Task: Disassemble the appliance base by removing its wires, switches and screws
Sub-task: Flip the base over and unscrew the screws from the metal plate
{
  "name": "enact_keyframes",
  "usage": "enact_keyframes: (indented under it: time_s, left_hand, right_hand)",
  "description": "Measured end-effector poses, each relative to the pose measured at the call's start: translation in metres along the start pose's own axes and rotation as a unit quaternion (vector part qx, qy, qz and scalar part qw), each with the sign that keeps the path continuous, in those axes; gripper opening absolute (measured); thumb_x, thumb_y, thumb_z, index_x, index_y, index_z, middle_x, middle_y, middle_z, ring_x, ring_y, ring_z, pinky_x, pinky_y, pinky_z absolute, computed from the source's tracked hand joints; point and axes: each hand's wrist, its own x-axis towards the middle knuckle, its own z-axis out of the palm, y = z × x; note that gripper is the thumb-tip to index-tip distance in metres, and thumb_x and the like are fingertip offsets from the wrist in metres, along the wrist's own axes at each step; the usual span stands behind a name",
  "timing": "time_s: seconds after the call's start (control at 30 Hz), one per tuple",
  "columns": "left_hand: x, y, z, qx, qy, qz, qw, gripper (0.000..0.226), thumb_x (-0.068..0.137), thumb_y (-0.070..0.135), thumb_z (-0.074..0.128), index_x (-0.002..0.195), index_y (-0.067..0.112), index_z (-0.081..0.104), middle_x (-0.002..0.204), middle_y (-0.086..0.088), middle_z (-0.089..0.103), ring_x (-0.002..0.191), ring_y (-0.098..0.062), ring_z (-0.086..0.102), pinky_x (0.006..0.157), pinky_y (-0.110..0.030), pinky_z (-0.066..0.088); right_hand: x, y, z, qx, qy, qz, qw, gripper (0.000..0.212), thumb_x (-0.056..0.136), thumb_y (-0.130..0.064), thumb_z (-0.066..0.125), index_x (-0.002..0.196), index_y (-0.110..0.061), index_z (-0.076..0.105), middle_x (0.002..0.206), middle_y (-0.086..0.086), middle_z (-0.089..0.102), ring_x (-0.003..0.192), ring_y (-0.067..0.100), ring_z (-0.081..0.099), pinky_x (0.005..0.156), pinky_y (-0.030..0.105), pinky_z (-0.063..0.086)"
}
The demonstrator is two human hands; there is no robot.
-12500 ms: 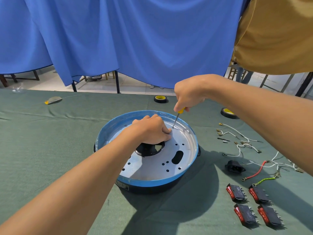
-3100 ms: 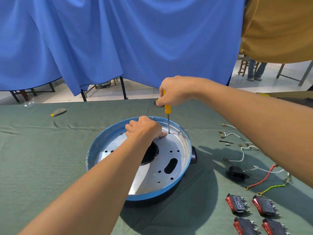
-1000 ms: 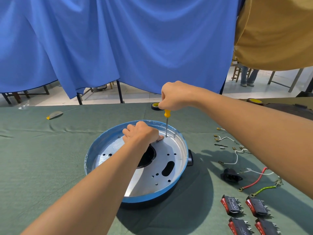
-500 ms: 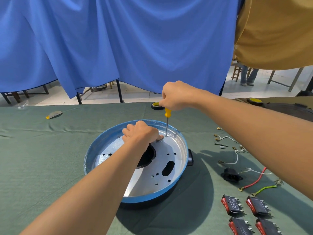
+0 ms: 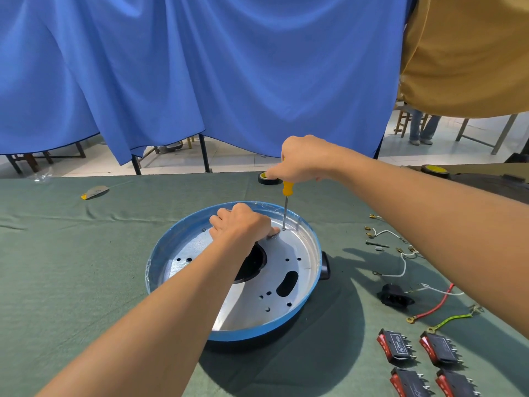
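A green cloth-covered tabletop is seen, with blue curtain hung behind its far edge. Near the middle of it, slightly toward the right, the appliance base is set: a round shallow pan with a blue rim and a bright perforated metal plate inside. It is judged stiff and fairly light, its sheet-metal rim possibly sharp and its smooth plate slippery, so that it is best steadied by pressing down on the plate or gripping the rim rather than lifted.

Toward the right edge the removed wires are laid out, white, red and green-yellow, thin and limp, best taken by their terminals. A black socket lies among them. At the near right corner four red rocker switches are arranged, small, rigid and easily pinched by their bodies.

The left hand is curled loosely, knuckles up, and is pressed on the far part of the plate, with one fingertip beside the tool tip; nothing is seen to be held in it. The right hand is clenched around the yellow handle of a screwdriver, which is held upright with its tip set on the plate near the far rim, presumably in a screw too small to be made out.
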Motion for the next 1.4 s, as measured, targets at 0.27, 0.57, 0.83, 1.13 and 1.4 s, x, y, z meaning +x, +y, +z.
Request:
enact_keyframes:
  time_s: [0.27,0.57,0.83,1.13,1.4]
  left_hand:
    - [-0.0003,-0.0009,-0.0004,-0.003,-0.003,0.010,1.000,0.059,0.072,0.053,0.077,0.094,0.016,0.037,0.105,-0.007,0.034,0.120,-0.029,0.033,0.097,-0.041,0.031]
    - [-0.0019,-0.0008,-0.0018,-0.006,-0.004,0.008,1.000,0.057,0.073,0.051,0.077,0.094,0.016,0.037,0.106,-0.007,0.035,0.120,-0.029,0.034,0.098,-0.040,0.031]
    - [-0.0019,-0.0005,-0.0018,-0.002,-0.004,0.006,1.000,0.056,0.073,0.051,0.076,0.094,0.016,0.038,0.105,-0.007,0.035,0.118,-0.029,0.034,0.097,-0.040,0.032]
    - [-0.0018,0.0007,-0.0032,-0.004,-0.009,0.002,1.000,0.056,0.072,0.050,0.078,0.091,0.016,0.037,0.106,-0.007,0.034,0.121,-0.029,0.033,0.099,-0.040,0.031]
    - [-0.0027,-0.0004,-0.0027,-0.006,-0.006,0.006,1.000,0.056,0.073,0.050,0.077,0.089,0.016,0.037,0.111,-0.007,0.038,0.121,-0.029,0.033,0.099,-0.039,0.031]
  right_hand:
    - [0.0019,0.0033,-0.0005,0.016,-0.021,-0.042,0.999,0.037,0.085,-0.047,0.061,0.076,-0.011,0.061,0.069,0.003,0.054,0.066,0.021,0.049,0.051,0.027,0.037]
    - [0.0032,0.0021,0.0035,0.017,0.001,-0.037,0.999,0.033,0.082,-0.048,0.057,0.076,-0.015,0.056,0.074,0.003,0.056,0.071,0.026,0.055,0.054,0.028,0.039]
    - [0.0021,0.0034,0.0060,0.028,0.024,-0.043,0.998,0.025,0.084,-0.027,0.056,0.091,-0.004,0.064,0.084,0.015,0.060,0.073,0.025,0.045,0.061,0.031,0.037]
    - [0.0000,0.0043,0.0025,0.028,-0.017,-0.038,0.999,0.031,0.084,-0.025,0.058,0.102,-0.001,0.067,0.083,0.017,0.063,0.071,0.025,0.046,0.058,0.030,0.038]
    - [-0.0043,0.0012,0.0002,-0.003,-0.004,-0.044,0.999,0.027,0.085,-0.026,0.058,0.096,-0.002,0.066,0.082,0.019,0.061,0.071,0.023,0.041,0.060,0.037,0.041]
